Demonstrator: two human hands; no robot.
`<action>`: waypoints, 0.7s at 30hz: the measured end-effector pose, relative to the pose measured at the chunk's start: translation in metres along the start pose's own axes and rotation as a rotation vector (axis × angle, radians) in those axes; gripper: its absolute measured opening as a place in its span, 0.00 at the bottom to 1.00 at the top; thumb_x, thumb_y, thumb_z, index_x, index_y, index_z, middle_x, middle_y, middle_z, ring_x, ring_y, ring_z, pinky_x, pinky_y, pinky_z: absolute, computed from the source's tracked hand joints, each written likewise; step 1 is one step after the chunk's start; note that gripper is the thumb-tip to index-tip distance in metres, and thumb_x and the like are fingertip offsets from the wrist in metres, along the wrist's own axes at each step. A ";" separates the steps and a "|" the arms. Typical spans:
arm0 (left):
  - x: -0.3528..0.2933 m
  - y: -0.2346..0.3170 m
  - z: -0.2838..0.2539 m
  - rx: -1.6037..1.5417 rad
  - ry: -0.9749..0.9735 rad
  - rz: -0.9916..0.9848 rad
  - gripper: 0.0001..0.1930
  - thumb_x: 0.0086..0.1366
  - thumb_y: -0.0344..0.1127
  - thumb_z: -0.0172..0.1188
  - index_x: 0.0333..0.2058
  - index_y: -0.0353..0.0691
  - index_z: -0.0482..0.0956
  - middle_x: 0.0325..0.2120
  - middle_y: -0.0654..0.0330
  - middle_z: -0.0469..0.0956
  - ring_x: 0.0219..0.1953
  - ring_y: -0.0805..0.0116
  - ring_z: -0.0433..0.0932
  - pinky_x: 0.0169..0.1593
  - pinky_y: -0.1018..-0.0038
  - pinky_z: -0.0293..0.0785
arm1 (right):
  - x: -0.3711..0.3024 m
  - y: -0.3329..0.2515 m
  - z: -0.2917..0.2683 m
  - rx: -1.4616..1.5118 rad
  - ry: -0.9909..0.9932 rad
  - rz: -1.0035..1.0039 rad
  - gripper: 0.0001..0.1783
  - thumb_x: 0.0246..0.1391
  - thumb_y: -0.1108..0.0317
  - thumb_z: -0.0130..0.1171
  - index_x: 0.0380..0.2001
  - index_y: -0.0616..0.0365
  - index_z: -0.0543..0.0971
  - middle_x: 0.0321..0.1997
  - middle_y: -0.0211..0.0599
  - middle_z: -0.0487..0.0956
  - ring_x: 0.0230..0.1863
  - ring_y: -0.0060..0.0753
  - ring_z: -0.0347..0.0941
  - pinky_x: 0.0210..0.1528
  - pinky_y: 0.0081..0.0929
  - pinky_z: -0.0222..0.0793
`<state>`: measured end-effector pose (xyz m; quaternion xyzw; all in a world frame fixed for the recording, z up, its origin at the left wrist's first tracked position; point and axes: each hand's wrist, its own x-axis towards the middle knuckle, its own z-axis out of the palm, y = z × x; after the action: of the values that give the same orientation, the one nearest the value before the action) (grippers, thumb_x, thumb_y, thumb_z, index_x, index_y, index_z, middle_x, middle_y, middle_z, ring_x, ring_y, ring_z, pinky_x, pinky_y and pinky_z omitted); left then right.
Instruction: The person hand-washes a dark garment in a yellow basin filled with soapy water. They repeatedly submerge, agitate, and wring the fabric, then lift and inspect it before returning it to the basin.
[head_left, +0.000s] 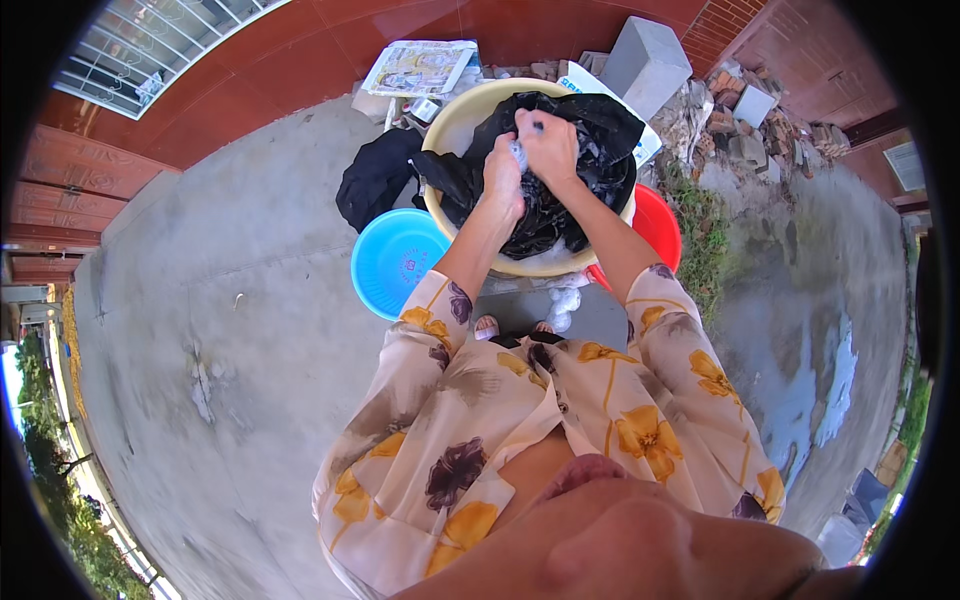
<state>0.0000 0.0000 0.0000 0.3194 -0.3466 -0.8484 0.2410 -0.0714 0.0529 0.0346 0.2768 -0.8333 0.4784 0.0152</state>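
Observation:
A large cream-yellow basin stands on the concrete ground and is filled with wet black clothing. Both hands are over its middle. My left hand is closed on a bunch of the black cloth. My right hand grips the same cloth just above it, with a bit of white foam or fabric between the two hands. The black cloth drapes over the basin's rim on the left.
A light blue basin sits at the left of the big basin and a red basin at its right. A black garment lies on the ground behind. A grey block, rubble, a printed bag, red tiled wall.

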 end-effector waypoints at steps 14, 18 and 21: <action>-0.007 0.028 -0.003 0.194 -0.124 -0.033 0.14 0.68 0.47 0.58 0.36 0.41 0.78 0.30 0.64 0.77 0.33 0.72 0.75 0.42 0.73 0.71 | -0.028 -0.003 -0.011 0.032 0.065 -0.118 0.19 0.60 0.53 0.58 0.27 0.58 0.83 0.24 0.54 0.79 0.29 0.55 0.79 0.34 0.43 0.73; -0.048 0.082 0.017 0.244 -0.211 -0.041 0.20 0.73 0.52 0.52 0.28 0.43 0.76 0.23 0.66 0.76 0.26 0.76 0.73 0.34 0.76 0.70 | 0.019 0.044 -0.051 0.330 0.050 0.227 0.28 0.66 0.48 0.53 0.24 0.64 0.82 0.21 0.30 0.76 0.26 0.21 0.69 0.33 0.25 0.65; -0.032 0.073 0.003 0.274 -0.226 0.005 0.22 0.74 0.53 0.52 0.29 0.41 0.76 0.25 0.66 0.76 0.28 0.77 0.73 0.35 0.77 0.71 | -0.008 -0.009 -0.057 0.181 0.036 0.110 0.29 0.65 0.46 0.55 0.26 0.64 0.82 0.19 0.40 0.77 0.25 0.24 0.71 0.36 0.31 0.69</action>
<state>0.0329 -0.0255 0.0677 0.2510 -0.4846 -0.8231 0.1568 -0.0733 0.0989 0.0705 0.2221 -0.8002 0.5567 -0.0215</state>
